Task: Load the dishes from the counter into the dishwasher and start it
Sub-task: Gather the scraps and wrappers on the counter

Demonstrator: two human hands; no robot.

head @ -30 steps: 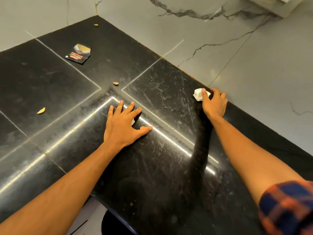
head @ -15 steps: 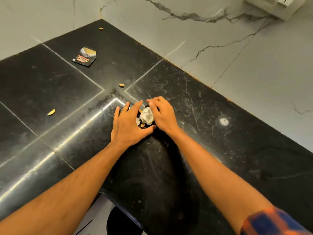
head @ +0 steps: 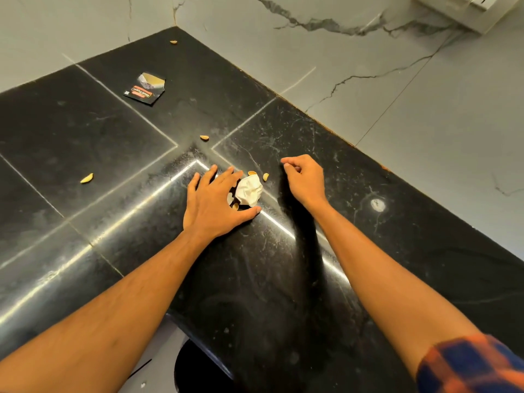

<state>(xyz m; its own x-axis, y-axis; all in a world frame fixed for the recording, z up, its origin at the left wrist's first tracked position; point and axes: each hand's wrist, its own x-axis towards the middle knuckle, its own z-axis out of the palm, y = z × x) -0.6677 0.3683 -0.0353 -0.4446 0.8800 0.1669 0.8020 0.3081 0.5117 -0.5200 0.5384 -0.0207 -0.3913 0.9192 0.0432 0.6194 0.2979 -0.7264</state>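
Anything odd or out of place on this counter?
Yes, litter: a crumpled tissue beside the left hand, small shell pieces scattered over the black counter, and a torn sachet near the back corner. There is also a round white mark. No dishes in view.

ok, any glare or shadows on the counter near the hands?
Head view: a bright glare streak crosses the black counter by the left hand; the right hand throws a dark shadow beside the crumpled tissue; wide-angle bending shows at the edges.
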